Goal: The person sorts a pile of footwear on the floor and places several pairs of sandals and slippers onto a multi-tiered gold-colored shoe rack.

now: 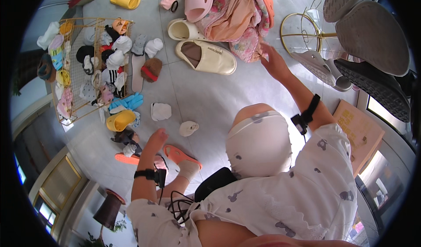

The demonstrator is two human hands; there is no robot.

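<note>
My right hand (273, 61) is at the near edge of a bundled pink floral cloth (245, 40), its fingers and thumb on either side of a peach fold. Close by, on the floor, lie a cream closed-toe slipper (215, 58), a cream clog (180, 31) and a pink slide sandal (199, 2). Above the floor to the left, my left hand (158, 140) is curled, and its fingertips are hidden from view. Near it rest two balled white socks, one a folded bundle (161, 111) and the other a small roll (188, 128).
A gold wire rack (79, 115) full of balled socks stands at left. Around it lie a yellow clog (121, 120), blue rubber gloves (131, 101) and a brown knitted item (151, 69). A shoe stand (320, 35) holds shoes at right, beside a cardboard box (358, 132).
</note>
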